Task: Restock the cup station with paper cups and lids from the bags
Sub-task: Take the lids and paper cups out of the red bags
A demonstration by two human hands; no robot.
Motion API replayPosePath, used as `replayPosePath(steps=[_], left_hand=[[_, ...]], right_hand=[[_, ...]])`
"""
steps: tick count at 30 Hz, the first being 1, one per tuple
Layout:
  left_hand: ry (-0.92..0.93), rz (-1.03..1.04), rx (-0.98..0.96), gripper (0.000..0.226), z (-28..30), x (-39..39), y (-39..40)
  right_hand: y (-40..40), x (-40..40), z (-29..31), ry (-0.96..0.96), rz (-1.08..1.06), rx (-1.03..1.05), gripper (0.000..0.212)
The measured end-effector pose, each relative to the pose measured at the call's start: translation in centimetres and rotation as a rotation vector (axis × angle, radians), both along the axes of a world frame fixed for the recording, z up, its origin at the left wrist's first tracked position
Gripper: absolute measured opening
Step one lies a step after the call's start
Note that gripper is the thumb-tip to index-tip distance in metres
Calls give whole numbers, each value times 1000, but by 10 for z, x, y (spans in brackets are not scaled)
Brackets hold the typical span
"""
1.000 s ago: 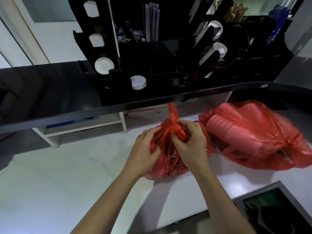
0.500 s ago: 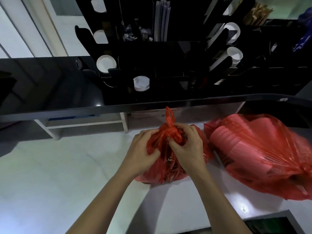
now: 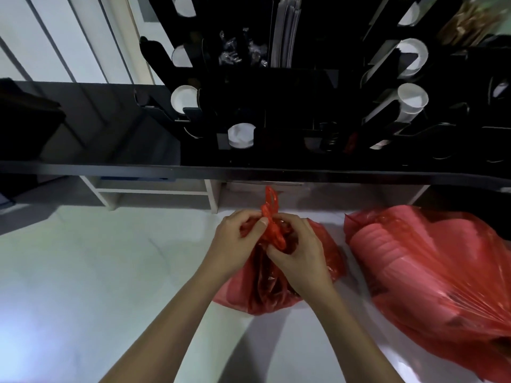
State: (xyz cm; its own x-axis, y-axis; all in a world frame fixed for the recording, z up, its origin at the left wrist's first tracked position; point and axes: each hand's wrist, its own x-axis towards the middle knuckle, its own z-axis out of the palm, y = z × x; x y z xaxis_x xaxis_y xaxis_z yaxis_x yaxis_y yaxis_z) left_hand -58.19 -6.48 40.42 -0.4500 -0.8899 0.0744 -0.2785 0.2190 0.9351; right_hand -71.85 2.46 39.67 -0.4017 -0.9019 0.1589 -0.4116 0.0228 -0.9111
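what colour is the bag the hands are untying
Red, translucent plastic. The small bag shows clearly in the head view, its knot pinched between both hands.

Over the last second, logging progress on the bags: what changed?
Little: left hand and right hand keep pinching the knot of the small red bag, fingers shifting slightly. Knot still tied. Large red bag and cup station untouched.

floor (image 3: 83, 272): pale, glossy | bench (image 3: 83, 170): black top, edge running left to right | white shelf frame (image 3: 154, 192): under the bench | grey sheets (image 3: 284, 31): upright stack | brown sticks (image 3: 467, 20): top right, blurred
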Motion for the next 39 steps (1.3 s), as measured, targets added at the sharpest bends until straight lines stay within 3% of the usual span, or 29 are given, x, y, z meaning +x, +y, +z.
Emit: replayPosePath(steps=[4,8,13,20,31,37,39], left_hand=[[-13,13,-9,6,6,-3,-8],[-20,-18,-35,7,9,-8,-12],[-2,-27,-78,8,14,-5,-13],[97,118,-125,16,27,2,-26],[252,311,-235,14,59,16,-41],[187,65,-64,10,66,11,-39],[146,-67,-9,27,60,14,-37]], right_hand=[[5,0,1,-43,96,5,71],[8,-7,-3,13,-5,82,86],[12,-11,-8,31,-68,157,72],[10,-8,-8,64,-104,171,41],[9,-8,-4,197,-117,226,28],[7,-4,2,203,-76,219,32],[10,-5,4,189,-66,230,34]])
